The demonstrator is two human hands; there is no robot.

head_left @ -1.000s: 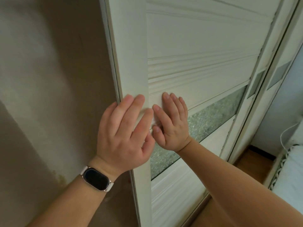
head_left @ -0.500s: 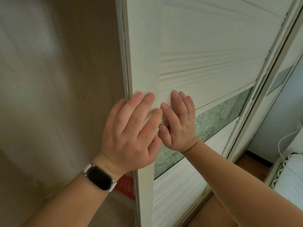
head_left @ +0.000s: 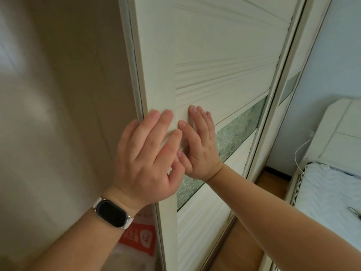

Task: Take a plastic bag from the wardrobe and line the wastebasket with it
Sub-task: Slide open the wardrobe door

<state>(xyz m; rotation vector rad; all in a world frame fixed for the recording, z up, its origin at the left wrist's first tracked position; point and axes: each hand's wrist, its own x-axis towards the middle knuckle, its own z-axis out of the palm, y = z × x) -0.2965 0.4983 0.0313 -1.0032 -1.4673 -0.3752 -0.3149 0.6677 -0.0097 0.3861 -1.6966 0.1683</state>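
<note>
Our left hand (head_left: 144, 159) and right hand (head_left: 199, 145) press flat, fingers (head_left: 154, 124) straight, on the upright sliding wardrobe door (head_left: 214, 45). We judge the red-printed plastic bag (head_left: 138, 237) lies below-left of them, nearer the left hand.

No text legible; plastic bag (head_left: 134, 258) low inside wardrobe (head_left: 214, 45) bears red panel (head_left: 137, 238) with white characters, logo mark; too blurred to read

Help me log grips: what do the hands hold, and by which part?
Nothing is gripped: left hand and right hand press flat on the door, near its left edge.
</note>
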